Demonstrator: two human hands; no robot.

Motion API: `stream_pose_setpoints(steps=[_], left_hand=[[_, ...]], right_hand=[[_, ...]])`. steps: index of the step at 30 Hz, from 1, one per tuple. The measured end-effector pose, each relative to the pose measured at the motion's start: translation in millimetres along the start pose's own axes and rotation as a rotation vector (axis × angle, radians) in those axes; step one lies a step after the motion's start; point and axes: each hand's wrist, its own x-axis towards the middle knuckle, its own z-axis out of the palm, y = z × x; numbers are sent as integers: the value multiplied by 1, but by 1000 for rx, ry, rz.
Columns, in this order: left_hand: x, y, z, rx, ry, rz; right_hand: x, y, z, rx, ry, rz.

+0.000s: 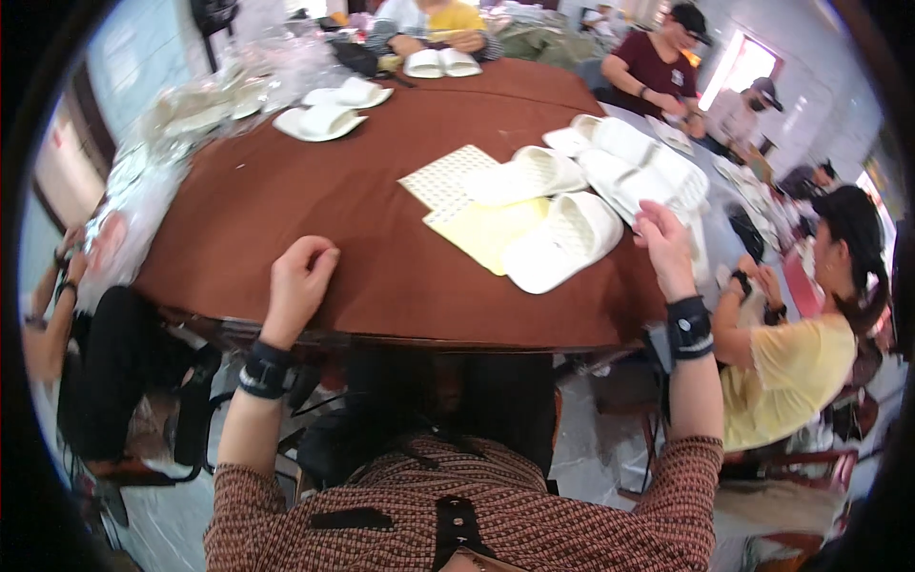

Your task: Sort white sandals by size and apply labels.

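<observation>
Left hand [300,276] is just resting on the brown desk [315,191], fingers curled in loosely, nothing in it. Nothing lies close around it either, only bare desk.

Right hand [662,246] is out at the desk's far right edge, fingers fairly open and touching the side of a white slipper [564,240]. Can't really tell if it has a proper hold on it or is only resting against it. That slipper lies just left of the hand, sole down, partly on top of a yellow sheet [481,232]. Beyond the sheet, further left and away from the hand, there's a white sticker sheet [443,176] with a grid of small squares, and another white slipper [529,174] lying over its edge. Just past the right hand's fingertips is a heap of more slippers [634,162].

Across the desk, well away from both hands, other pairs of slippers [334,107] sit in front of other people.
</observation>
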Motion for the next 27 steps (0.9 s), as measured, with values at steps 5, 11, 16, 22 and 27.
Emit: stream_pose_setpoints(steps=[5,11,16,22,27], left_hand=[[-3,-4,5,-30,5,-13],[-5,-1,6,-51,-10,-6],[-3,2,0,-9,-1,14],[1,4,-3,3,-74,-36],[14,37,-14,34,-451,21]], right_hand=[[9,14,3,-19,-71,126],[45,41,-13,249,-113,296],[60,51,-20,137,-19,242],[45,34,-16,172,66,153],[29,-18,4,120,-64,-3]])
